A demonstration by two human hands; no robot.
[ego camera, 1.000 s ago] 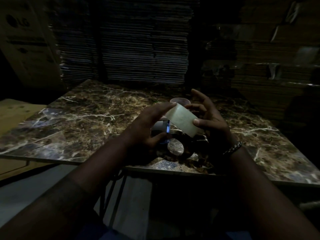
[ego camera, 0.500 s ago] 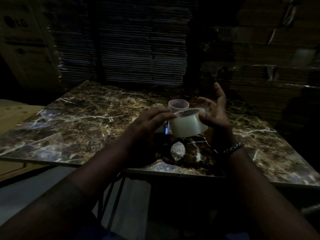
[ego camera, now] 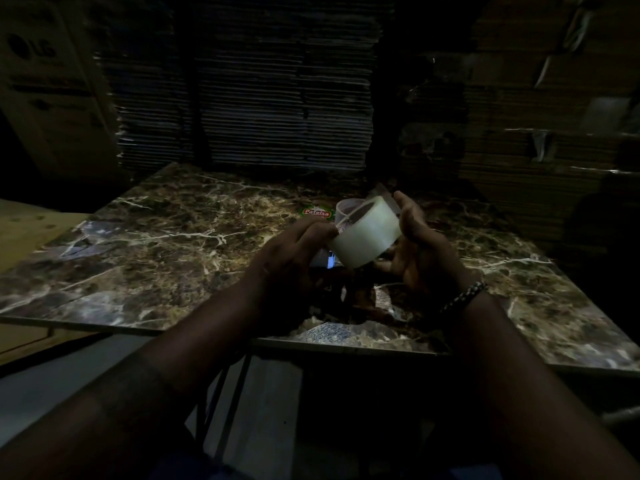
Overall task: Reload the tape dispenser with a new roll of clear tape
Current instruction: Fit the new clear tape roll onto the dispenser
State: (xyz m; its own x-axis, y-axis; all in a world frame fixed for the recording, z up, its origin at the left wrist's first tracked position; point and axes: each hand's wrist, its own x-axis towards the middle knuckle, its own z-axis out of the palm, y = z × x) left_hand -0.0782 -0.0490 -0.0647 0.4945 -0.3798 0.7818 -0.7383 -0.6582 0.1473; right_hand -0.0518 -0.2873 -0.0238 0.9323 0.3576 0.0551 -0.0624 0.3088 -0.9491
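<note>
A pale roll of clear tape (ego camera: 365,234) is held above the marble table (ego camera: 166,244), tilted with its open core facing up and away. My right hand (ego camera: 414,252) cups the roll from the right side. My left hand (ego camera: 292,258) pinches at the roll's left rim with fingertips. Beneath the hands, a tape dispenser (ego camera: 327,263) lies on the table, mostly hidden, showing only a bluish-white part and dark shapes.
A small pale cup-like ring (ego camera: 348,206) sits just behind the roll, beside a red and green sticker (ego camera: 317,212) on the table. Stacks of flattened cardboard (ego camera: 249,84) rise behind the table. A wooden surface (ego camera: 24,226) lies at the left.
The roll has been turned and lifted slightly up and right between both hands; my right fingers have closed around it and my left fingertips now sit at its rim.
</note>
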